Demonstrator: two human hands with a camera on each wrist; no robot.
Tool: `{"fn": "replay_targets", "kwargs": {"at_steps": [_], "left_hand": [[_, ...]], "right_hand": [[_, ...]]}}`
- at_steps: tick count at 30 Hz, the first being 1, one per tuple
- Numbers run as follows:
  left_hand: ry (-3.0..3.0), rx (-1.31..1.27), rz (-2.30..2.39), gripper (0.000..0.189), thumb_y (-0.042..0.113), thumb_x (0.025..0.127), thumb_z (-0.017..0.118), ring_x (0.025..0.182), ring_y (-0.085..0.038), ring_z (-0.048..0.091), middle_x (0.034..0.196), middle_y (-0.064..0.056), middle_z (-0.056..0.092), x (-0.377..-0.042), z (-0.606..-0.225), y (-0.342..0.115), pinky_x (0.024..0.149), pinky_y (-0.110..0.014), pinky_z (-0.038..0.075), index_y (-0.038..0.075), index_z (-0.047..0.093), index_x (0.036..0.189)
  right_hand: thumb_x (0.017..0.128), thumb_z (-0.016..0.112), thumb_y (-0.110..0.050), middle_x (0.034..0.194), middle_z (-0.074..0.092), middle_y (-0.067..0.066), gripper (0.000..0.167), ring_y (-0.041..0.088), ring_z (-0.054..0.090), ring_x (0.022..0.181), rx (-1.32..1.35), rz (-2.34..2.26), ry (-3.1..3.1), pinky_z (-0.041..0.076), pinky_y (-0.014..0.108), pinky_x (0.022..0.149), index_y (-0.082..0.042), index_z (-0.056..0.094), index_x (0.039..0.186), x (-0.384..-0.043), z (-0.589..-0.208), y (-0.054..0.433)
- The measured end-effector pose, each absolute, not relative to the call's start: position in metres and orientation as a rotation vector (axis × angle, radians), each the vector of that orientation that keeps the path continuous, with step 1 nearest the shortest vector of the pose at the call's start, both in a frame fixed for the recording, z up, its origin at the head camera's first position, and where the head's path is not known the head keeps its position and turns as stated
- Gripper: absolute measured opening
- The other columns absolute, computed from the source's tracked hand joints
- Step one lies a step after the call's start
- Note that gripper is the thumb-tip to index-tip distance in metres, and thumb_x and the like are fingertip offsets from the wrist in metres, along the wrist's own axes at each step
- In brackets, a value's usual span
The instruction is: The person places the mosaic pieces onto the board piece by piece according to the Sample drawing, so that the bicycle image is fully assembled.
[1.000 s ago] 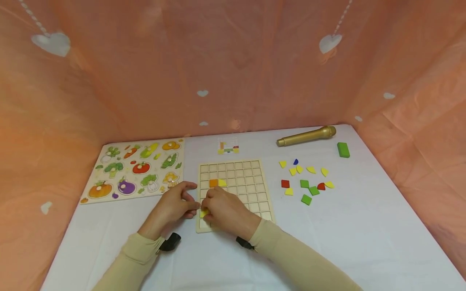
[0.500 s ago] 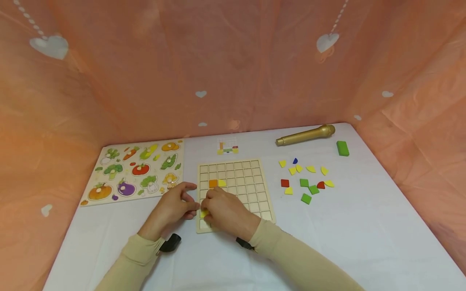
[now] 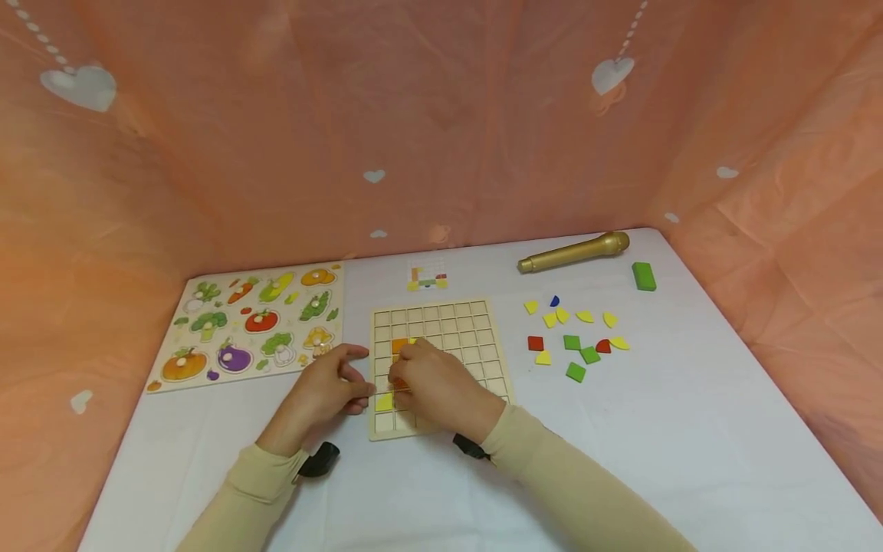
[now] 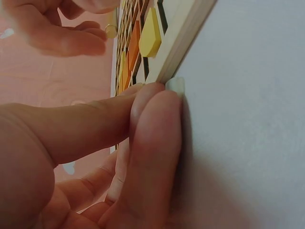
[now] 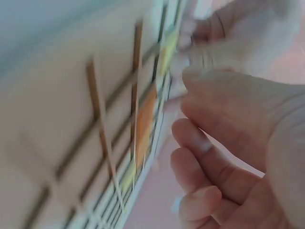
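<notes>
A light wooden grid board [image 3: 431, 310] lies in front of me. My left hand [image 3: 331, 391] rests at its left edge; in the left wrist view the thumb [image 4: 155, 129] and a finger touch the rim. My right hand [image 3: 438, 383] hovers over the board's left part, its fingers apart from the pieces and holding nothing in the right wrist view. A yellow piece [image 4: 150, 36] with one rounded corner sits in a cell near the left edge. Orange squares [image 5: 146, 126] and another yellow piece [image 5: 127, 176] lie further up, partly hidden by the right hand in the head view.
Loose yellow pieces [image 3: 584, 316], green squares [image 3: 572, 343], a red square [image 3: 535, 343] and a blue half-disc [image 3: 555, 301] lie to the right. Behind the board is a small pattern card [image 3: 428, 274]. A vegetable puzzle [image 3: 258, 337], gold microphone [image 3: 572, 254] and green block [image 3: 645, 276] surround it.
My right hand has drawn off the yellow piece and shifted slightly up and right, uncovering that piece. My left hand stays at the board's edge. The head view has shifted slightly.
</notes>
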State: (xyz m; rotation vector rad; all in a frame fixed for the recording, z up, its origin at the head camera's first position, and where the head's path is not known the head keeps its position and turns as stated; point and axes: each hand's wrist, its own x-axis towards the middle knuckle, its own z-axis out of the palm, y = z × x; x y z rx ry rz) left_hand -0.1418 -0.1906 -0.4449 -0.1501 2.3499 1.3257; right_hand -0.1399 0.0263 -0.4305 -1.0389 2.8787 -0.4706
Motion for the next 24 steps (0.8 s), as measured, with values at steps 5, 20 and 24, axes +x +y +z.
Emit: {"fn": "replay_targets", "kwargs": {"at_steps": [5,20,24], "left_hand": [[2.335,-0.184,1.349,0.064,0.003,0.094,0.082,0.072,-0.018,0.071,0.099,-0.014,0.065,-0.141,-0.447,-0.190,0.068,-0.031,0.068,0.006,0.054,0.150],[2.325,-0.225,1.361,0.065,0.002,0.093,0.082,0.072,-0.019,0.071,0.103,-0.015,0.064,-0.140,-0.447,-0.192,0.068,-0.032,0.068,0.007,0.054,0.151],[2.325,-0.212,1.369,0.064,0.002,0.093,0.083,0.071,-0.019,0.071,0.102,-0.015,0.064,-0.140,-0.448,-0.189,0.067,-0.031,0.068,0.007,0.054,0.150]], "right_hand": [[0.098,0.081,-0.022,0.104,0.073,0.000,0.016,0.020,0.062,0.103,-0.853,-0.624,2.919,0.062,0.032,0.086,-0.012,0.083,0.110,-0.158,-0.425,0.063],[0.101,0.075,-0.024,0.117,0.075,0.021,0.032,0.039,0.064,0.114,-0.102,-0.746,3.066,0.058,0.054,0.103,0.002,0.078,0.120,-0.206,-0.432,0.183],[0.101,0.073,-0.021,0.117,0.075,0.023,0.032,0.040,0.064,0.115,-0.049,-0.777,3.063,0.057,0.055,0.104,0.004,0.077,0.120,-0.211,-0.436,0.194]]}}
